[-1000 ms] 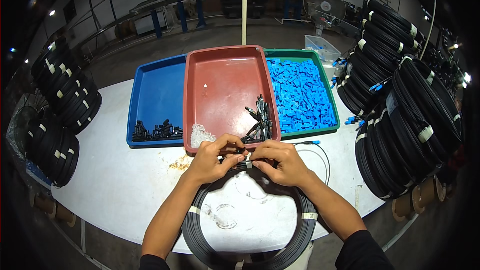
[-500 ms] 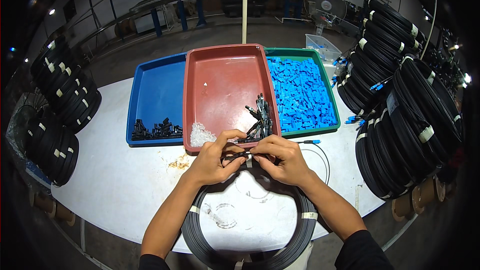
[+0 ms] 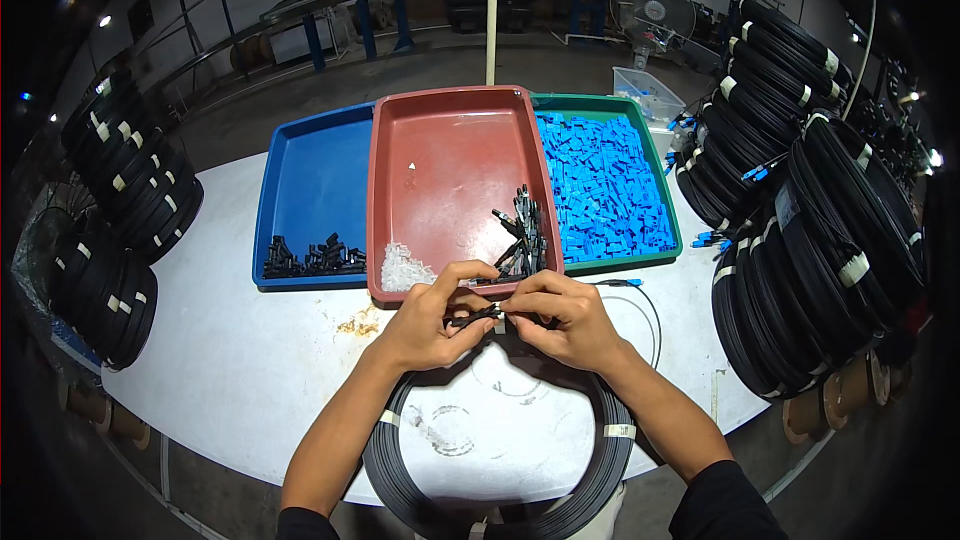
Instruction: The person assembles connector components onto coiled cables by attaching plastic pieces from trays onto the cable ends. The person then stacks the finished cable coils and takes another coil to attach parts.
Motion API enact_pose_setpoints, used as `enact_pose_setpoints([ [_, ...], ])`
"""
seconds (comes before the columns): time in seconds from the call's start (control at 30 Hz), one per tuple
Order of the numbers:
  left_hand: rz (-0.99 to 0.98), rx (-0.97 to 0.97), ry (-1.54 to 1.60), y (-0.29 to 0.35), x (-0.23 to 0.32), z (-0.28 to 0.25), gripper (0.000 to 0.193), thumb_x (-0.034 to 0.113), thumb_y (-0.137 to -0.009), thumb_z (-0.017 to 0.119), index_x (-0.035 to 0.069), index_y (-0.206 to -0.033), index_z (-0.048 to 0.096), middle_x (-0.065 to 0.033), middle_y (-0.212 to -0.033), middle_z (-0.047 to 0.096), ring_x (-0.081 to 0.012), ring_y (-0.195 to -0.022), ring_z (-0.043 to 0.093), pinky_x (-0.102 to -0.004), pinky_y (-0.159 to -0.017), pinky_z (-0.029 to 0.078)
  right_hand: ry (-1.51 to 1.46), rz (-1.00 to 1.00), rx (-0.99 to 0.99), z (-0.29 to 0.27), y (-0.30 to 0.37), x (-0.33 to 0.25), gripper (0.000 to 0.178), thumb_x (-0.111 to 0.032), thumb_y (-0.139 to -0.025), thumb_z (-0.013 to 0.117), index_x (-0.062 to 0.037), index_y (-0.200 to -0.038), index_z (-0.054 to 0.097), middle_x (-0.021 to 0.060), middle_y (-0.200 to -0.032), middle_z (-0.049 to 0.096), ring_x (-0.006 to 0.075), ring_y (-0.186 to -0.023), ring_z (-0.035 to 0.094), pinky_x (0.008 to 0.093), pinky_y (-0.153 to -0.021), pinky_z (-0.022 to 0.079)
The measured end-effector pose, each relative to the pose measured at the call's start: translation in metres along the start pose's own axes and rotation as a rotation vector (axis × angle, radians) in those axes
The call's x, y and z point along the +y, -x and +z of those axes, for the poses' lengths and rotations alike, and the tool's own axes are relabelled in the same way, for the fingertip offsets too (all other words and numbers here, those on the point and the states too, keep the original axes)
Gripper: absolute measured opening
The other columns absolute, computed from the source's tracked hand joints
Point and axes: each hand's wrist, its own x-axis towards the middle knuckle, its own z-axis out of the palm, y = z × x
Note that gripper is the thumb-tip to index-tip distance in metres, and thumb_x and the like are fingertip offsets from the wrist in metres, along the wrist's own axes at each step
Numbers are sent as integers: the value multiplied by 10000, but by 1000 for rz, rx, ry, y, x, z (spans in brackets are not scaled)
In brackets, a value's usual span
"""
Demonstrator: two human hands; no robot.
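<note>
Okay so, both hands are working close together just in front of the red tray [image 3: 450,160], right over the far side of a big black cable coil [image 3: 382,450]. The left hand [image 3: 430,325] has its grip closed up and is pinching a slim black piece [image 3: 470,318] between thumb and fingers, with the piece pointing across at the other hand. The right hand [image 3: 565,318] is pinching too, its grip closing on that piece's right end, though the fingers are covering most of it, so the exact bit is staying hidden from me

The coil is lying as a ring between the forearms, pale tape bands [image 3: 619,431] wrapping it, and its near side is poking past the edge of the white bench [image 3: 200,330]. Off to the right, a thin black cable [image 3: 657,325] with a blue tip [image 3: 633,282] is curving across the bench

Tray-wise, the blue tray [image 3: 315,180] is holding short black parts [image 3: 340,258], the red one is holding clear bits [image 3: 402,268] on the left and longer black parts [image 3: 522,235] on the right, and the green tray [image 3: 620,263] is brimming with little blue pieces [image 3: 605,190]
</note>
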Motion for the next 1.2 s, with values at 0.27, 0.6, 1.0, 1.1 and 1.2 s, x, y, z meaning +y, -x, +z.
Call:
enact_pose_setpoints([
  [0.27, 19, 15, 36, 1, -2, 1, 535, 61, -854, 762, 58, -1307, 477, -125, -856, 766, -149, -787, 736, -262, -697, 541, 12, -79, 27, 2, 0, 4, 211, -50, -784, 816, -34, -989, 764, 98, -957, 701, 231, -806, 708, 337, -696, 575],
  [0.6, 41, 5, 42, 1, -1, 2, 524, 96, -871, 772, 63, -1302, 477, -135, -880, 769, -192, -845, 759, -291, -739, 566, 77, -168, 51, 2, 1, 6, 196, -65, -774, 833, -27, -949, 753, 94, -933, 694, 241, -784, 704, 340, -682, 573],
  [1.0, 123, 129, -83, 1, -7, 0, 244, 67, -777, 860, -7, -969, 728, -116, -865, 771, -121, -669, 695, -237, -592, 522, 37, -150, 89, 0, 1, 3, 175, -57, -790, 823, -16, -950, 763, 103, -899, 713, 227, -748, 706, 319, -644, 563],
  [1.1, 224, 181, -107, -1, -9, 2, 199, 50, -769, 858, -1, -936, 763, -110, -832, 767, -126, -639, 688, -237, -566, 509, 36, -134, 95, 0, 1, 1, 168, -58, -790, 825, -12, -939, 762, 105, -891, 714, 225, -751, 708, 316, -648, 563],
  [1.2, 233, 167, -134, -1, -4, 1, 178, 41, -774, 848, 7, -933, 777, -113, -820, 764, -135, -628, 686, -240, -551, 506, 41, -134, 101, 0, 0, 1, 162, -61, -791, 827, -10, -931, 763, 106, -891, 714, 222, -754, 710, 313, -651, 563],
])
